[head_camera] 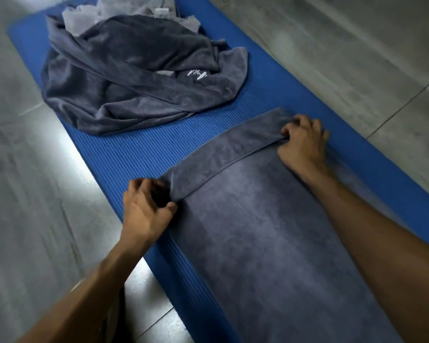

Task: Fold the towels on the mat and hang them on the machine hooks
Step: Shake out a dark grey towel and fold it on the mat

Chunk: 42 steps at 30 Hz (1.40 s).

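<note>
Blue mat (pixel 124 154) on grey floor: left hand (pixel 145 209) and right hand (pixel 304 142) each pinch the grey towel's (pixel 270 231) folded-over end.

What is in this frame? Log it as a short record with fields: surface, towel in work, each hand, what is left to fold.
surface: blue ribbed mat on a grey tiled floor
towel in work: grey towel spread flat on the mat, far end turned back in a narrow fold
left hand: left hand pinches the near-left corner of the fold
right hand: right hand grips the far-right corner of the fold
left to fold: heap of grey towels further up the mat, unfolded
hooks: not in view
</note>
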Motion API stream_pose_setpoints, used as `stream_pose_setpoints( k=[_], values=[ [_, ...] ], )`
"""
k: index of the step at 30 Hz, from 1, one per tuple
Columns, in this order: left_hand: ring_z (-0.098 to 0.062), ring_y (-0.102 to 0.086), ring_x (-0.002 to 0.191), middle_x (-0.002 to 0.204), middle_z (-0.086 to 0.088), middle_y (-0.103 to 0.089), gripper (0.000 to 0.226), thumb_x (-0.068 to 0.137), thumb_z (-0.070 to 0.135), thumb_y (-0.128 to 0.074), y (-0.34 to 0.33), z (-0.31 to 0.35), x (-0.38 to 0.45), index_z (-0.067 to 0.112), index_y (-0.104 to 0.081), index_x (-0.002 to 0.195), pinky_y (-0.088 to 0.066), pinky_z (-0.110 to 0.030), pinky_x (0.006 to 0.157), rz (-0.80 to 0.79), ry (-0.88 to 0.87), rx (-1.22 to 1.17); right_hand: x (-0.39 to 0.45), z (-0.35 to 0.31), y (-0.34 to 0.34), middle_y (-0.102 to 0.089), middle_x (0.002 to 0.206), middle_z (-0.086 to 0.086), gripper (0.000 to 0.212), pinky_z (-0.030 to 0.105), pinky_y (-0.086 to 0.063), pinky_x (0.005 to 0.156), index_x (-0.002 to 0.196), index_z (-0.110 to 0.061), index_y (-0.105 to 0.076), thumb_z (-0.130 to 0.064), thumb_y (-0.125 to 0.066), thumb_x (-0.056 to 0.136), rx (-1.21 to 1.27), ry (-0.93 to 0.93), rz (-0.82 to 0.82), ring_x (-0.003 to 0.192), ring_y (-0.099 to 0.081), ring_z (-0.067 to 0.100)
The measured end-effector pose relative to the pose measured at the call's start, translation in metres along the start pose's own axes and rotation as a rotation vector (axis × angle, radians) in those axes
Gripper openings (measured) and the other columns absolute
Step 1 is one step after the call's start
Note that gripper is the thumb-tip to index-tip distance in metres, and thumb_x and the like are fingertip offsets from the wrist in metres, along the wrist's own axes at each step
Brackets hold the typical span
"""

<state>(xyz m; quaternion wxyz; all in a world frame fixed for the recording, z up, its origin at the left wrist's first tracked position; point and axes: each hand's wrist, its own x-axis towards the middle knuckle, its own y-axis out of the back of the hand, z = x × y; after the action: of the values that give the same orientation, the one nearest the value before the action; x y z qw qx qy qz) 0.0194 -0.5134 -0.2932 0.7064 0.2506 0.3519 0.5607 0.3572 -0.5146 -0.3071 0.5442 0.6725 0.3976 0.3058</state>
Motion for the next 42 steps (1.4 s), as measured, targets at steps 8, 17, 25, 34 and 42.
stream_pose_setpoints(
  k=[8, 17, 25, 34, 42],
  values=[
    [-0.036, -0.034, 0.119, 0.136, -0.011, -0.037, 0.050, 0.069, 0.033, -0.074, -0.001, -0.006, -0.003, 0.013, -0.055, 0.110, -0.042, -0.050, 0.086, -0.113, -0.165, 0.595, 0.049, -0.003, 0.003, -0.066, 0.107, 0.003, 0.028, 0.023, -0.046, 0.083, 0.108, -0.014, -0.070, -0.007, -0.060, 0.082, 0.537, -0.351, -0.207, 0.097, -0.061, 0.017],
    [-0.038, -0.026, 0.138, 0.156, -0.013, -0.025, 0.069, 0.083, 0.045, -0.046, 0.004, -0.025, -0.003, 0.037, -0.026, 0.148, -0.033, -0.057, 0.104, -0.348, -0.466, 0.852, 0.063, -0.003, 0.002, -0.056, 0.132, 0.003, 0.049, 0.016, -0.044, 0.087, 0.125, -0.014, -0.062, 0.009, -0.051, 0.083, 0.770, -0.287, -0.226, 0.118, -0.053, 0.015],
    [-0.027, -0.012, 0.147, 0.160, -0.002, -0.009, 0.056, 0.098, 0.050, -0.014, 0.000, -0.039, -0.002, 0.034, -0.017, 0.152, -0.005, -0.043, 0.115, -0.384, -0.552, 0.792, -0.025, -0.067, -0.026, -0.041, 0.146, 0.007, 0.041, 0.048, -0.036, 0.101, 0.134, -0.020, -0.049, -0.027, -0.047, 0.093, 0.134, 0.094, 0.017, 0.128, -0.041, 0.032],
    [-0.039, -0.025, 0.142, 0.157, -0.013, -0.022, 0.065, 0.087, 0.042, -0.023, -0.005, -0.012, -0.012, 0.018, -0.034, 0.147, -0.021, -0.057, 0.111, -0.347, -0.527, 0.886, 0.001, -0.024, -0.008, -0.012, 0.163, 0.008, 0.064, 0.053, -0.013, 0.118, 0.154, -0.021, -0.014, -0.041, -0.039, 0.099, 0.111, -0.018, -0.179, 0.149, -0.006, 0.034],
    [-0.042, -0.033, 0.137, 0.153, -0.011, -0.035, 0.055, 0.090, 0.039, -0.032, -0.007, -0.040, -0.031, 0.021, -0.040, 0.142, -0.023, -0.053, 0.109, -0.392, -0.776, 0.896, -0.300, -0.039, -0.034, -0.029, 0.158, 0.006, 0.066, 0.051, -0.024, 0.114, 0.149, -0.025, -0.033, -0.040, -0.053, 0.088, 0.020, 0.263, -0.252, 0.145, -0.026, 0.033]
  ],
)
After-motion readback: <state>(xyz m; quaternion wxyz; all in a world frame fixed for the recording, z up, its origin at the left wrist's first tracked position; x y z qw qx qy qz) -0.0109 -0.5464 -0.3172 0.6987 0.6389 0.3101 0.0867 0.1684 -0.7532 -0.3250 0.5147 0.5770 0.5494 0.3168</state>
